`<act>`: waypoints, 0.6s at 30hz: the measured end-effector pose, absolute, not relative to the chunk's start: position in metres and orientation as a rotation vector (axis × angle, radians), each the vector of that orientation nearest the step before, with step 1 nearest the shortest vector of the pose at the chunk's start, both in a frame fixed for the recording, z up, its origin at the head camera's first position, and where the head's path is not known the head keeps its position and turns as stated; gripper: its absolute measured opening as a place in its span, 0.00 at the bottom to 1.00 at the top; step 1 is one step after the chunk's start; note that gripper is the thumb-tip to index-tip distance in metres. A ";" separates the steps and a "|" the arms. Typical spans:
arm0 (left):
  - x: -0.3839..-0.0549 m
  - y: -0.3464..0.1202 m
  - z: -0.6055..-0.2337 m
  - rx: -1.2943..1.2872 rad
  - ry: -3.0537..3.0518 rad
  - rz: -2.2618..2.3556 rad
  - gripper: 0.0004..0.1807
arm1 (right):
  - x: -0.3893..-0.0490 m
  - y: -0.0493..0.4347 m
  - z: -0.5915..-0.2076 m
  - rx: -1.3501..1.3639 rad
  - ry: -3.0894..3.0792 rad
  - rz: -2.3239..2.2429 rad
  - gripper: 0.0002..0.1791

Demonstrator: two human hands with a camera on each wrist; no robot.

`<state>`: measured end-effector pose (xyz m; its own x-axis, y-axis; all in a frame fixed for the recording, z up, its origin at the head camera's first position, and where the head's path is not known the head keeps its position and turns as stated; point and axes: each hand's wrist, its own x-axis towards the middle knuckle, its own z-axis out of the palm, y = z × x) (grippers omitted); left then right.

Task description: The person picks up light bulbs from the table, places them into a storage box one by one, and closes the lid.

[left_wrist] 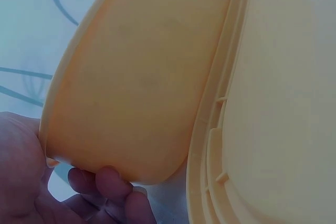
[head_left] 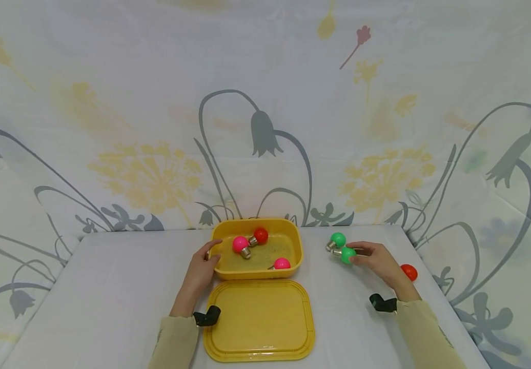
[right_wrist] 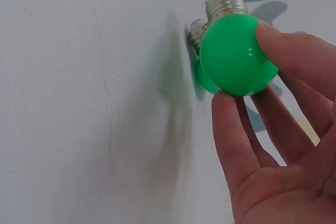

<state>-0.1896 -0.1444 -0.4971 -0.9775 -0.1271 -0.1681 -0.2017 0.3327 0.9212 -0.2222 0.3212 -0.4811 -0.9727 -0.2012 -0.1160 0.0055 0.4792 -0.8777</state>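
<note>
In my right hand [head_left: 376, 259], a green light bulb [head_left: 348, 255] is pinched by its round globe between thumb and fingertips. The right wrist view shows the bulb [right_wrist: 236, 56] with its silver screw base pointing away from the palm. Behind it a second green bulb [head_left: 338, 239] lies on the table. My left hand [head_left: 202, 266] grips the left end of a yellow plastic box [head_left: 256, 274], fingers at the wall and rim. Inside lie two pink bulbs [head_left: 240, 244] and a red bulb [head_left: 261, 235].
A flat yellow lid [head_left: 259, 320] lies right in front of the box. Another red bulb [head_left: 409, 272] lies on the white table beyond my right wrist, partly hidden by it. A flower-printed cloth [head_left: 256, 61] hangs behind the table.
</note>
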 end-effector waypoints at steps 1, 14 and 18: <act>-0.189 -0.144 -0.497 -0.310 2.509 1.751 0.24 | -0.222 0.320 -0.480 -0.170 2.528 -1.494 0.25; -0.189 -0.145 -0.499 -0.262 2.540 1.770 0.24 | -0.226 0.309 -0.471 -0.253 2.561 -1.465 0.26; -0.190 -0.146 -0.500 -0.251 2.533 1.778 0.24 | -0.227 0.303 -0.467 -0.292 2.562 -1.471 0.25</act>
<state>-0.1902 -0.1459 -0.5001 -0.9862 -0.1110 -0.1224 -0.1529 0.3310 0.9312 -0.2274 0.3031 -0.4672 -0.9659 -0.2538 -0.0518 -0.0832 0.4935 -0.8658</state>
